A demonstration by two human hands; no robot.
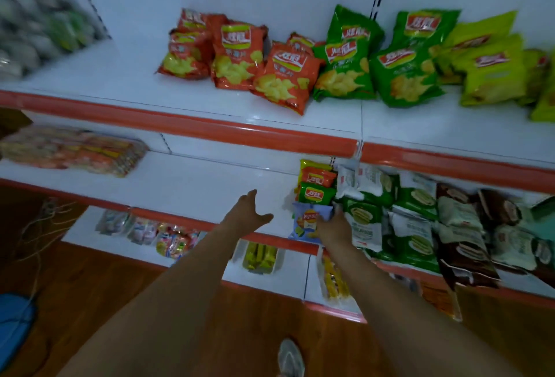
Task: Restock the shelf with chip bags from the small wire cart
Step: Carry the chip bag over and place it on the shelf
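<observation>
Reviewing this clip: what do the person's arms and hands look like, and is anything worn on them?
Both arms are bare as far up as the frame shows, with no sleeve edge in view. The left hand and the right hand wear no gloves. No watch, bracelet or ring shows, though motion blur would hide small details. No cables or markings appear on either arm.

"Lay's" logo readable on blue chip bag (310, 220), front edge of middle shelf (210, 184); other bags' labels illegible.

Chip bags and hands, counted by kind

Top shelf (210, 112): about five orange bags (237, 55); three green bags (348, 55); several blurred yellow-green bags (492, 73); middle shelf (186, 187): one blue bag (309, 220); two hands (246, 214).
</observation>
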